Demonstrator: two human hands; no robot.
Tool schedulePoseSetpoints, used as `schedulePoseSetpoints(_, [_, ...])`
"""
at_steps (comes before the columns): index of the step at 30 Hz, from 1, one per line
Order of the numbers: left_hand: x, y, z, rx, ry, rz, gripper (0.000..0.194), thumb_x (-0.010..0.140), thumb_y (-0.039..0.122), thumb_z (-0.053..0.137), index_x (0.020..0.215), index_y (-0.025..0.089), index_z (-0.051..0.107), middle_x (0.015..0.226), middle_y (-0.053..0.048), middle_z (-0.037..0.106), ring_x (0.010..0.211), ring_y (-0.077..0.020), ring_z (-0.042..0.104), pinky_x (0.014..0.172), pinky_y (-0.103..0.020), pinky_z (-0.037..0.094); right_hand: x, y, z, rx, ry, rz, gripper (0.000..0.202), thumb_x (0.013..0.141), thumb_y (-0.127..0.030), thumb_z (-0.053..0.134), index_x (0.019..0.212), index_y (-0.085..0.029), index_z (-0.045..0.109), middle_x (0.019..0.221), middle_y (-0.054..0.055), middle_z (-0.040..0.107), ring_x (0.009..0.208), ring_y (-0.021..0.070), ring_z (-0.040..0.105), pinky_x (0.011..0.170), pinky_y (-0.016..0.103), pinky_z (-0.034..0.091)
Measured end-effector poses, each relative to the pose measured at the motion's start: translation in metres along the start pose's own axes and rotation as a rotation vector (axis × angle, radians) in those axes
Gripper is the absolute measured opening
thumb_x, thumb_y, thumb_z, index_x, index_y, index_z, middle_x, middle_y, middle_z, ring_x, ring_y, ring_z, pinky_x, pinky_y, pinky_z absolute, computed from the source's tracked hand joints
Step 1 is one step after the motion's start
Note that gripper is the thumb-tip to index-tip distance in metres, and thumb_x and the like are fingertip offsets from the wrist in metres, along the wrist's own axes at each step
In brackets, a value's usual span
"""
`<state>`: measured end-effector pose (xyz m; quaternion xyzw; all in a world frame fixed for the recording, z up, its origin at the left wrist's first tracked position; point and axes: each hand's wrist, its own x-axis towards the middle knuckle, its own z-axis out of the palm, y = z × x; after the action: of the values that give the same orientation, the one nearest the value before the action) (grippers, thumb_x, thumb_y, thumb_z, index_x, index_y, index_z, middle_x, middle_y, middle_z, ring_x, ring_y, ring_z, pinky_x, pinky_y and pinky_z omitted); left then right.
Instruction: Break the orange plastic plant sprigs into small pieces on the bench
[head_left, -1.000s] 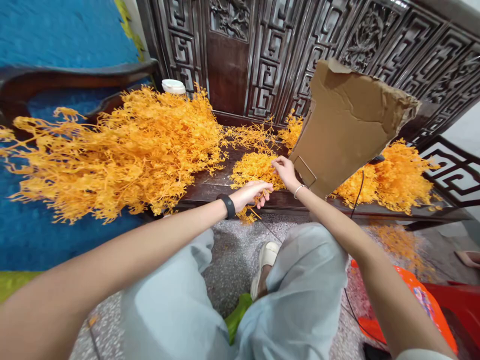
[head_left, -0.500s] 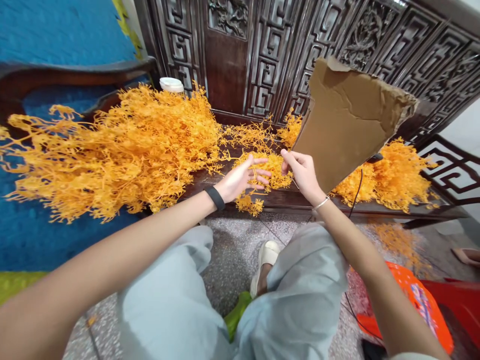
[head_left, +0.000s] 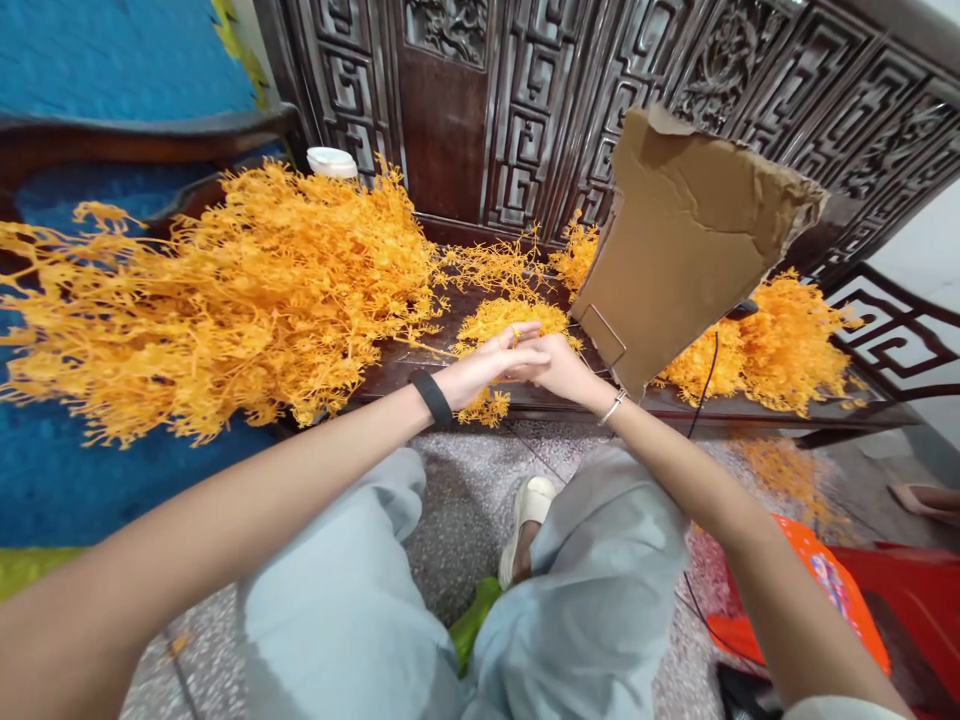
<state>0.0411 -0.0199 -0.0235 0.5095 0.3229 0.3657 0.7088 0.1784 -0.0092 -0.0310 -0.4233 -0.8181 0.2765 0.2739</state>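
Note:
My left hand (head_left: 486,366) and my right hand (head_left: 561,368) meet above the front of the dark wooden bench. An orange plastic sprig (head_left: 429,349) shows as a thin stem by my left hand, with a bit of orange between the fingers, which are drawn together. The right fingers are bent in against the left hand and partly hidden by it, so what they pinch cannot be made out. Just behind both hands lies a small heap of orange plastic sprigs (head_left: 510,318). A brown cardboard sheet (head_left: 675,240) stands tilted to the right, a thin wire loop (head_left: 604,335) at its lower left edge.
A large pile of orange branches (head_left: 300,290) spreads across the left, a white round container (head_left: 332,162) behind it. More orange clusters (head_left: 795,340) lie at right on the bench (head_left: 585,400). A carved wooden panel (head_left: 446,135) rises behind. Below right is a red-orange stool (head_left: 840,600).
My right hand has moved left and come against my left hand. The left fingers, spread before, have drawn together. The wire loop by the cardboard now shows.

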Motion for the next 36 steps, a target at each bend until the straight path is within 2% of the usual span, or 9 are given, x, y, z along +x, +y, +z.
schedulePoseSetpoints(5, [0.001,0.007,-0.013,-0.013,-0.012,0.023,0.052,0.067,0.020,0.066,0.117,0.018,0.052,0.124,-0.009,0.056,0.112,-0.0213,0.052,0.096,-0.038,0.036,0.008,0.010,-0.005,0.093,0.044,0.061,0.021,0.073,-0.019,0.057,0.053,-0.015,0.052,0.044,-0.006,0.047,0.043,0.0052,0.040,0.050,0.022,0.032])
schedulePoseSetpoints(11, [-0.001,0.020,-0.030,-0.093,0.071,0.180,0.037,0.068,0.020,0.068,0.104,0.018,0.061,0.121,-0.009,0.059,0.110,-0.0187,0.054,0.091,-0.035,0.042,0.012,0.016,-0.020,0.251,0.274,0.148,0.019,0.073,-0.027,0.061,0.059,-0.015,0.054,0.049,-0.004,0.053,0.041,0.0059,0.045,0.046,0.021,0.035])
schedulePoseSetpoints(14, [-0.003,0.024,-0.035,-0.078,0.195,0.260,0.021,0.069,0.022,0.066,0.089,0.014,0.065,0.097,-0.008,0.066,0.088,-0.0159,0.060,0.079,-0.032,0.047,0.010,0.014,-0.028,0.340,0.302,0.116,0.019,0.075,-0.029,0.060,0.062,-0.015,0.055,0.054,-0.003,0.056,0.044,0.0061,0.048,0.049,0.021,0.038])
schedulePoseSetpoints(18, [0.001,0.021,-0.044,-0.072,0.480,0.281,0.004,0.070,0.016,0.059,0.071,0.014,0.062,0.077,-0.004,0.064,0.072,-0.0117,0.058,0.070,-0.026,0.045,0.007,0.009,-0.034,0.394,0.171,0.045,0.023,0.077,-0.035,0.062,0.067,-0.016,0.053,0.059,-0.003,0.054,0.054,0.0070,0.051,0.057,0.022,0.042])
schedulePoseSetpoints(20, [0.007,0.016,-0.048,-0.102,0.661,0.315,0.010,0.068,0.007,0.053,0.068,0.015,0.059,0.075,-0.002,0.062,0.072,-0.0106,0.056,0.073,-0.026,0.044,0.005,0.008,-0.036,0.412,0.135,0.016,0.025,0.077,-0.038,0.063,0.068,-0.017,0.052,0.059,-0.003,0.052,0.057,0.0071,0.050,0.060,0.023,0.042])
schedulePoseSetpoints(22, [0.013,0.011,-0.050,-0.104,0.715,0.278,0.018,0.064,-0.001,0.051,0.068,0.015,0.058,0.076,-0.001,0.061,0.072,-0.0098,0.055,0.078,-0.027,0.043,0.005,0.007,-0.036,0.497,0.117,0.009,0.027,0.075,-0.040,0.065,0.069,-0.017,0.052,0.062,-0.003,0.051,0.059,0.0071,0.049,0.061,0.023,0.041])
schedulePoseSetpoints(25, [0.015,0.006,-0.045,-0.069,0.495,0.150,0.022,0.060,-0.004,0.058,0.073,0.014,0.061,0.084,-0.002,0.063,0.077,-0.0104,0.056,0.086,-0.029,0.042,0.005,0.006,-0.033,0.751,0.062,0.038,0.030,0.070,-0.041,0.070,0.068,-0.018,0.051,0.066,-0.003,0.049,0.059,0.0068,0.047,0.058,0.022,0.040])
schedulePoseSetpoints(31, [0.003,0.012,-0.023,0.059,-0.059,0.234,0.039,0.067,0.017,0.069,0.106,0.017,0.063,0.110,-0.007,0.064,0.094,-0.0145,0.059,0.083,-0.028,0.045,0.011,0.005,-0.009,1.043,-0.144,0.166,0.027,0.065,-0.030,0.073,0.070,-0.018,0.050,0.063,-0.005,0.045,0.056,0.0061,0.044,0.055,0.022,0.041])
schedulePoseSetpoints(36, [0.003,0.010,-0.020,0.095,0.001,0.271,0.025,0.063,0.028,0.073,0.085,0.017,0.067,0.093,-0.006,0.068,0.064,-0.0116,0.058,0.052,-0.024,0.047,0.014,0.006,0.004,1.100,-0.204,0.216,0.020,0.071,-0.028,0.067,0.073,-0.020,0.049,0.060,-0.005,0.046,0.054,0.0070,0.046,0.057,0.024,0.045])
